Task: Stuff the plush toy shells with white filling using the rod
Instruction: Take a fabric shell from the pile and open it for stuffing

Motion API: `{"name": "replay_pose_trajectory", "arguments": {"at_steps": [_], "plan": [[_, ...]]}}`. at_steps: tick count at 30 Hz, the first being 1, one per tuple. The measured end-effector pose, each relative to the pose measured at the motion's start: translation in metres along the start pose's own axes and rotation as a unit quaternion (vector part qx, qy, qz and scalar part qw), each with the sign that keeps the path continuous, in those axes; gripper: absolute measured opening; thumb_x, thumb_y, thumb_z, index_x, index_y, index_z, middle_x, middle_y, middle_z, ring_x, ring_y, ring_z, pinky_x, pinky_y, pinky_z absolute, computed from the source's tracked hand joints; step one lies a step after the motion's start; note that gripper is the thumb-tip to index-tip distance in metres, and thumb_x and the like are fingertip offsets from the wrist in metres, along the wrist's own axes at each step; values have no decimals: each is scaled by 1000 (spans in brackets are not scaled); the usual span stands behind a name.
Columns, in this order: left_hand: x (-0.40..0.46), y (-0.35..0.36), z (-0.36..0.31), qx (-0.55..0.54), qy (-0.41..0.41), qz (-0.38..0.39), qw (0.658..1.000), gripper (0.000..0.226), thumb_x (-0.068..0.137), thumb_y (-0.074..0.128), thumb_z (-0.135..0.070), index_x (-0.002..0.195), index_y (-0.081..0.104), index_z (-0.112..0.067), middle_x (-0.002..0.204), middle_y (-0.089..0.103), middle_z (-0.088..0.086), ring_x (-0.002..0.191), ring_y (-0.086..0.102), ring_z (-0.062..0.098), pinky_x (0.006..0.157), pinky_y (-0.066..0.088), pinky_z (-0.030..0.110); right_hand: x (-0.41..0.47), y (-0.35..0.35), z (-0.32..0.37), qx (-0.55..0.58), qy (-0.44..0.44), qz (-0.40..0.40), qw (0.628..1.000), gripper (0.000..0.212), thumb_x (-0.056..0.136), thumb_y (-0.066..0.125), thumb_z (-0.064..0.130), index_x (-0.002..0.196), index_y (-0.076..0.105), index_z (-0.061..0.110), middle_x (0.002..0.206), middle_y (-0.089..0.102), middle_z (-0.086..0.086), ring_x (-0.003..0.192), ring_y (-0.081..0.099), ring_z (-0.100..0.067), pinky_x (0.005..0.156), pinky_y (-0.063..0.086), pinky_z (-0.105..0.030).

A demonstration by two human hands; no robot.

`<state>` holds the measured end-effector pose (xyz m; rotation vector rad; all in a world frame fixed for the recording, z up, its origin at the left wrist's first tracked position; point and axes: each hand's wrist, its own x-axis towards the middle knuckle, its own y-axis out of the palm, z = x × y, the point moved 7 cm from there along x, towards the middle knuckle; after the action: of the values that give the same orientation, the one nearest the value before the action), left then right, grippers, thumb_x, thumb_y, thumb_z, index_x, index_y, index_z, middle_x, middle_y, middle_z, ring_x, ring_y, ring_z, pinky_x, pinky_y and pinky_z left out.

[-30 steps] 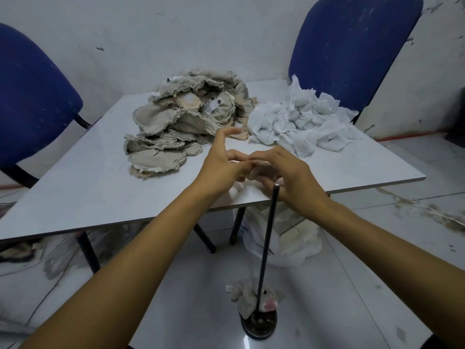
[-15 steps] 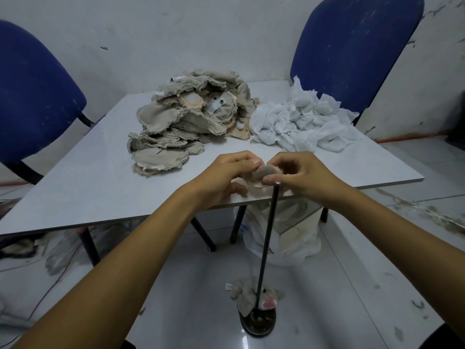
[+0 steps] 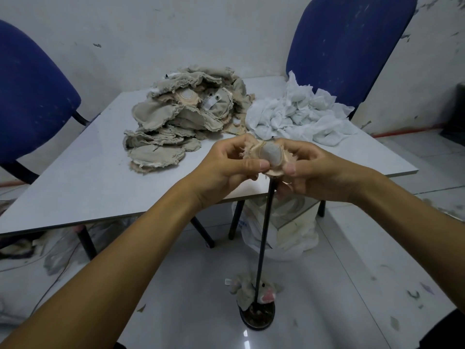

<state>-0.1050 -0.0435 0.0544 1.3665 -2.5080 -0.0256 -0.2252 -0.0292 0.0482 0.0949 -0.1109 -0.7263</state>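
Head view: both hands meet over the top of the upright rod, which stands on a round dark base on the floor in front of the table. The left hand pinches one frayed edge of a small beige plush shell between thumb and fingers; the right hand pinches the opposite edge, thumb on the near side. Held this way the shell sits spread over the rod tip, probably so the rod can push up from below while both hands pull the fabric down. A pale grey-white rounded bulge shows at the top of the shell, likely a filling wad or the shell's lining pushed up by the rod; cannot tell which. The rod's top end is hidden under the shell and fingers, so the contact point is not visible. On the table beyond the hands, a heap of unstuffed beige shells lies to the left, and a pile of white filling bundles just beside it on the right, both within reach for the next pieces. A small grey plush piece lies at the rod's base, touching the rod. A white bag sits under the table, behind the rod. Two blue chairs stand behind the table. Judged step: seating the shell on the rod, with many shells left.
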Motion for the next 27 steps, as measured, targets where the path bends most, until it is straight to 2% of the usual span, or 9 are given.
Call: {"name": "replay_pose_trajectory", "arguments": {"at_steps": [3,5,7,11,15,18,21,24,27], "plan": [[-7,-3,-13,188,78,-39,978,18,78,69,0,79,52,-6,75,53,7,66,49,13,60,41,27,-9,-5,14,-182,-47,-52,981,19,82,74,10,98,63,11,91,66,-2,83,65,-18,75,57,-28],[-14,3,-23,367,161,-63,914,19,80,73,-4,76,55,-6,70,52,-4,62,46,5,59,38,18,-15,-7,24,-338,-100,-108,930,16,85,72,-1,95,66,11,88,69,-2,85,68,-17,77,57,-27],[-23,12,-33,470,247,-82,843,19,79,74,-1,73,57,-2,71,52,-3,61,46,8,59,37,16,-21,-3,29,-412,-149,-145,887,19,85,70,-5,95,67,11,86,69,0,84,68,-17,76,56,-24],[-42,24,-43,572,349,-70,739,17,78,75,3,71,60,0,75,56,9,60,48,18,55,40,24,-32,16,33,-525,-249,-153,799,13,82,72,2,92,68,9,80,66,5,74,63,-9,68,52,-18],[-53,37,-41,627,381,-54,678,16,82,71,0,70,61,0,76,61,13,58,51,24,47,44,36,-42,28,31,-595,-315,-173,719,8,86,70,9,89,69,2,77,63,-4,68,54,-8,63,48,-17],[-55,39,-37,636,389,-80,661,19,87,70,-3,69,63,1,74,63,13,56,53,28,44,43,40,-46,31,26,-620,-322,-181,692,9,84,72,8,90,69,1,80,66,-7,67,58,-16,61,52,-25],[-57,37,-28,628,379,-89,674,16,89,72,-6,77,68,3,77,66,13,58,57,28,46,47,40,-48,32,18,-625,-318,-191,687,17,82,73,6,97,69,-1,84,70,-7,69,64,-17,60,57,-30],[-59,35,-14,603,352,-68,713,4,85,68,0,88,70,2,83,66,11,66,60,27,52,49,41,-50,31,10,-616,-310,-202,696,22,83,72,7,102,67,-1,86,70,-5,69,65,-15,61,58,-30],[-60,30,0,559,307,-73,767,13,81,68,4,95,68,4,88,66,13,74,60,28,60,51,42,-51,26,4,-589,-291,-211,724,22,83,71,7,104,67,1,89,69,0,72,62,-5,65,56,-22]]}}
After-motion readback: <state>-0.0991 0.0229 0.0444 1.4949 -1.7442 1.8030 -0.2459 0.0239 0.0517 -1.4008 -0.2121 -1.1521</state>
